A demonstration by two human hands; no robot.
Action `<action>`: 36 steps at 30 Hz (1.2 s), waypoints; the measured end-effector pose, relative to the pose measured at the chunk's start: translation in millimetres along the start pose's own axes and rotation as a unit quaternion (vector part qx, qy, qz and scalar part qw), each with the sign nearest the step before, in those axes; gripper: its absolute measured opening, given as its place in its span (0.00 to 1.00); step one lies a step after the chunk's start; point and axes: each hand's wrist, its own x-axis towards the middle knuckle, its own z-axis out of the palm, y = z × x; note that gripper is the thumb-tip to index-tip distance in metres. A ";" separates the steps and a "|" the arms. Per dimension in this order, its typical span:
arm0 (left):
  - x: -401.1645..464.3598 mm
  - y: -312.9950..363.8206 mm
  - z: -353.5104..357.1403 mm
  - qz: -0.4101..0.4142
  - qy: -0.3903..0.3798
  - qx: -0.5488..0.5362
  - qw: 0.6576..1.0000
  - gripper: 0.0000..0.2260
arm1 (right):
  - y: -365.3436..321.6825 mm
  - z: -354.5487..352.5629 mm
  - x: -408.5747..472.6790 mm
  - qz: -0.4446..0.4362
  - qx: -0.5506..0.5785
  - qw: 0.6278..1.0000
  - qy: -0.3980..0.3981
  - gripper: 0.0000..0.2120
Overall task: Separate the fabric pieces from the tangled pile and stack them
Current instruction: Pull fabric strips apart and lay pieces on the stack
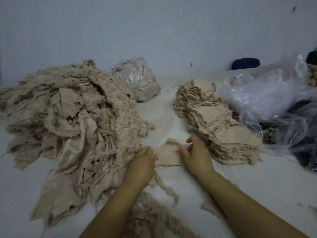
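A: Where was the fabric piece recorded?

B: Flat on the white table, between the tangled pile on the left and the stack on the right.

A: Hands?

B: Left hand was seen pinching the piece's left edge; right hand was laid on its right edge, fingers curled. Plastic bags were noted beyond the stack.
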 end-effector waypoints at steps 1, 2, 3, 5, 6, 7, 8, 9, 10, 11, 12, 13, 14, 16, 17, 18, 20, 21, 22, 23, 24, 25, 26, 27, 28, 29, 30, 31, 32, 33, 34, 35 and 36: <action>-1.5 3.2 -4.7 -0.030 0.021 -0.044 0.998 0.13 | 0.4 -4.2 -4.9 -0.010 -0.005 1.000 0.003 0.11; -2.8 4.8 -9.9 -0.054 0.049 -0.076 0.994 0.14 | 1.9 -8.7 -11.8 -0.028 -0.015 1.000 -0.001 0.10; -4.8 5.4 -15.2 -0.055 0.081 -0.097 0.990 0.13 | 4.5 -13.3 -20.7 -0.048 -0.032 0.998 -0.017 0.09; -10.2 7.2 -23.4 -0.010 0.158 -0.063 0.985 0.14 | 11.8 -21.0 -38.9 -0.088 -0.076 0.991 -0.072 0.09; -12.5 6.4 -24.8 -0.006 0.194 -0.008 0.981 0.17 | 12.7 -25.2 -46.9 -0.102 -0.098 0.984 -0.104 0.09; -14.3 5.1 -26.5 -0.030 0.212 0.036 0.976 0.23 | 11.4 -28.8 -51.9 -0.107 -0.111 0.979 -0.132 0.10; -15.1 1.9 -27.7 -0.085 0.201 0.046 0.975 0.28 | 7.0 -32.3 -53.7 -0.102 -0.109 0.976 -0.158 0.10; -16.2 -0.3 -29.6 -0.154 0.171 0.017 0.973 0.32 | 0.5 -34.4 -53.3 -0.089 -0.095 0.975 -0.178 0.09; -16.6 -3.4 -31.0 -0.212 0.145 -0.049 0.965 0.33 | -7.7 -34.2 -51.8 -0.077 -0.072 0.976 -0.192 0.08; -16.3 -6.4 -32.3 -0.246 0.128 -0.139 0.951 0.29 | -16.1 -31.4 -49.7 -0.067 -0.043 0.976 -0.201 0.06; -15.6 -8.1 -34.0 -0.254 0.118 -0.224 0.933 0.23 | -25.5 -26.7 -48.2 -0.056 -0.001 0.976 -0.209 0.06; -15.7 -8.4 -35.7 -0.254 0.110 -0.297 0.914 0.17 | -35.1 -19.6 -47.8 -0.039 0.060 0.973 -0.219 0.06; -16.6 -7.7 -37.7 -0.254 0.096 -0.365 0.891 0.16 | -44.8 -11.4 -48.0 -0.013 0.132 0.964 -0.229 0.06; -20.6 -7.2 -44.0 -0.238 0.057 -0.473 0.846 0.18 | -61.9 5.0 -46.9 0.046 0.249 0.937 -0.242 0.10; -23.4 -8.0 -47.7 -0.218 0.035 -0.496 0.839 0.20 | -68.8 13.0 -44.7 0.074 0.287 0.923 -0.244 0.12; -26.4 -9.2 -50.8 -0.197 0.012 -0.497 0.845 0.22 | -75.5 20.4 -42.5 0.103 0.325 0.908 -0.245 0.13; -33.1 -10.2 -55.7 -0.164 -0.031 -0.487 0.857 0.23 | -85.3 33.9 -38.0 0.158 0.394 0.874 -0.238 0.14; -35.8 -9.0 -57.1 -0.158 -0.053 -0.488 0.857 0.24 | -87.9 39.3 -36.0 0.174 0.416 0.864 -0.225 0.14; -37.4 -7.8 -57.7 -0.154 -0.072 -0.499 0.850 0.25 | -89.0 43.0 -34.7 0.181 0.430 0.859 -0.209 0.14; -37.1 -6.9 -59.2 -0.164 -0.082 -0.529 0.829 0.26 | -88.5 44.8 -34.7 0.179 0.438 0.859 -0.195 0.16; -34.9 -7.1 -61.6 -0.188 -0.083 -0.578 0.790 0.26 | -86.2 44.6 -35.6 0.169 0.440 0.861 -0.192 0.17; -32.1 -7.2 -64.1 -0.219 -0.075 -0.635 0.737 0.23 | -83.3 43.3 -37.3 0.152 0.434 0.865 -0.200 0.18; -27.7 -9.7 -65.7 -0.249 -0.066 -0.678 0.688 0.22 | -80.2 40.9 -39.2 0.132 0.419 0.873 -0.213 0.19; -23.5 -12.0 -67.1 -0.275 -0.057 -0.697 0.659 0.21 | -76.5 38.2 -41.5 0.115 0.398 0.882 -0.225 0.19; -20.1 -14.4 -67.4 -0.297 -0.047 -0.691 0.657 0.22 | -72.5 35.1 -43.3 0.105 0.378 0.891 -0.229 0.21; -18.1 -16.9 -67.6 -0.318 -0.034 -0.678 0.662 0.23 | -68.2 32.2 -43.1 0.102 0.364 0.899 -0.221 0.22; -16.8 -20.3 -68.1 -0.334 -0.028 -0.664 0.668 0.25 | -64.1 29.0 -41.7 0.105 0.360 0.905 -0.202 0.23; -16.7 -23.4 -69.4 -0.350 -0.033 -0.655 0.669 0.25 | -60.6 25.3 -39.8 0.111 0.368 0.906 -0.178 0.23; -17.3 -25.4 -71.6 -0.357 -0.046 -0.647 0.673 0.25 | -57.2 21.9 -37.9 0.118 0.386 0.902 -0.156 0.22; -17.5 -27.1 -74.3 -0.362 -0.058 -0.635 0.680 0.23 | -54.0 19.7 -36.1 0.125 0.409 0.892 -0.145 0.22; -17.1 -28.7 -76.7 -0.363 -0.066 -0.625 0.688 0.21 | -52.7 19.1 -35.1 0.136 0.436 0.878 -0.142 0.20; -16.4 -29.1 -78.2 -0.363 -0.071 -0.621 0.691 0.18 | -52.8 19.6 -34.6 0.149 0.460 0.863 -0.145 0.19; -15.5 -28.0 -78.6 -0.362 -0.078 -0.628 0.685 0.16 | -54.2 21.2 -34.6 0.169 0.489 0.842 -0.153 0.17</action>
